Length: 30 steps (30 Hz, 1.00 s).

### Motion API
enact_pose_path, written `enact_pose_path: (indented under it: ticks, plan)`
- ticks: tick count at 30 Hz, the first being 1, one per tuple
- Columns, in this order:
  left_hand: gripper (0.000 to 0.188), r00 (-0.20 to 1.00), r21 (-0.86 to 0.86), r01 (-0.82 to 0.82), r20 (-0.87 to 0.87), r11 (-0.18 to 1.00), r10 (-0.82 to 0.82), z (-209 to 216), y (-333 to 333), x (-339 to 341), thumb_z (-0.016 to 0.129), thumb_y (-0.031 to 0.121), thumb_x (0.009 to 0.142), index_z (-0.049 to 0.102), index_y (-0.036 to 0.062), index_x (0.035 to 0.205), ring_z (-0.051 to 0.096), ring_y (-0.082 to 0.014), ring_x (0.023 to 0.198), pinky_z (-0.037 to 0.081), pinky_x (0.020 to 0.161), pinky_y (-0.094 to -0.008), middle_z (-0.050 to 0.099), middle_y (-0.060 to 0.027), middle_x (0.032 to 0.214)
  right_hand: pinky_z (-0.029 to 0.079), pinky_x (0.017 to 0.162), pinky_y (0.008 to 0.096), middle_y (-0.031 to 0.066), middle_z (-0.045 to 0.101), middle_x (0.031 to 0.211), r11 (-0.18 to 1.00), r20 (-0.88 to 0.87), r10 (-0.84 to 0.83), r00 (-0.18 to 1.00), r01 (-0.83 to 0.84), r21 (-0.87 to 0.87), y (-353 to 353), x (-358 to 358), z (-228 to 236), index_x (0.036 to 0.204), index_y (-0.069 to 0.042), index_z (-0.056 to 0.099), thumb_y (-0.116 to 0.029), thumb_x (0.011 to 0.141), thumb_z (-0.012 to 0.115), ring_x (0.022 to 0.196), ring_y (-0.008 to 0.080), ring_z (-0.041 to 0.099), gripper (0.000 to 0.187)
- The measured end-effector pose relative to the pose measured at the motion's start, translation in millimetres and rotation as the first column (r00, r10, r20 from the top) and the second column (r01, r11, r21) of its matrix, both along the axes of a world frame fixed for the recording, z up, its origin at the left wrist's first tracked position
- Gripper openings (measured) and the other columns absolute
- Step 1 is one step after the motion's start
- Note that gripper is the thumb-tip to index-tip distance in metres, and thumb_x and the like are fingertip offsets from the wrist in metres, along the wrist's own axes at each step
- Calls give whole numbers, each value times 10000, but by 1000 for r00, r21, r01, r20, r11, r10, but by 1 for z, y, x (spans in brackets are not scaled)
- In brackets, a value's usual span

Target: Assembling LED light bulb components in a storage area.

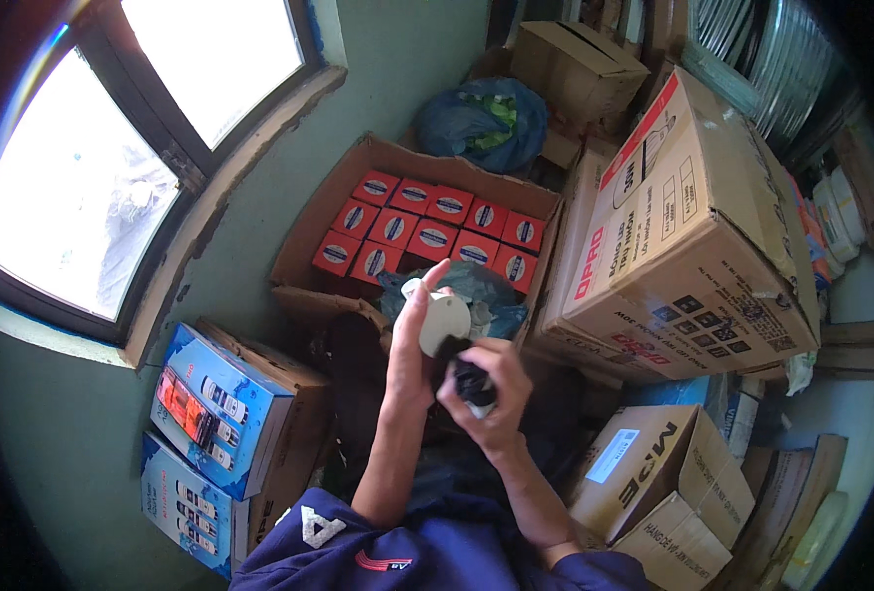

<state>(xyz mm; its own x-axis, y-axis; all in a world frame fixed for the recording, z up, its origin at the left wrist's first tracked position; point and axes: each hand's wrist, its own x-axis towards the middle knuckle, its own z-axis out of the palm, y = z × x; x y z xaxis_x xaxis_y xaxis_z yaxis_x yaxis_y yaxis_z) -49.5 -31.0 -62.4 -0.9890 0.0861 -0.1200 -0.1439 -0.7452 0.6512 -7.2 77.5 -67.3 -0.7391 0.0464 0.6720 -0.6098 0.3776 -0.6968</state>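
My left hand (412,340) is raised in front of my lap, its thumb or a finger pointing up, and it holds a flat white round disc (447,323) with a small white tab at its upper edge. Close beside it, my right hand (496,389) is closed around a dark black thing (470,379) with a ragged upper end and a pale part below; its kind cannot be made out. The black thing's upper end meets or overlaps the disc's lower edge. Just beyond my hands, a crumpled bluish plastic bag (501,313) lies at the near side of an open carton (294,246).
Rows of small red boxes (392,228) fill that carton. A large brown carton (693,236) stands to the right, with a smaller open carton (644,473) nearer. Blue printed boxes (222,404) are stacked at left, below the window (141,158). A blue bag (481,123) sits behind.
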Motion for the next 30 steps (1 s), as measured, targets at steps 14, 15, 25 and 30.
enact_pose_path:
  ticks: [14, 15, 25, 30]
  plan:
    - [407, 984, -332, -178, -41, 926, 174, 9, 11, 9, 456, 384, 996, 607, 25, 1115, 624, -122, 841, 526, 724, -255, 636, -48, 954, 428, 941, 371, 140, 530, 1146, 918, 213, 5, 977, 80, -389, -21, 5, 4, 1126, -40, 559, -93, 743, 745, 1075, 261, 545, 429]
    - [423, 989, -314, -140, -81, 939, 120, 11, 14, 13, 439, 378, 1001, 613, 14, 1129, 619, -119, 851, 518, 737, -251, 639, -60, 979, 432, 934, 382, 149, 525, 1143, 920, 75, -81, 994, 104, -379, -22, 5, 3, 1120, -35, 559, -88, 738, 750, 1065, 285, 551, 430]
    - [638, 946, -447, -317, -210, 836, 247, 8, 19, 14, 272, 579, 999, 542, 30, 1179, 531, -73, 816, 461, 744, -242, 576, -23, 948, 491, 774, 402, 152, 582, 982, 975, -105, -221, 970, 222, 1, -13, 12, 7, 1022, -61, 583, -84, 688, 796, 860, 324, 597, 397]
    - [691, 959, -735, -252, -277, 629, 61, -2, 20, 20, 198, 543, 1014, 508, -36, 1230, 565, -250, 961, 446, 854, -373, 581, -162, 1056, 485, 739, 378, 143, 583, 955, 962, -121, -272, 955, 274, -5, -1, -4, 17, 946, -50, 591, -76, 688, 784, 820, 296, 591, 324]
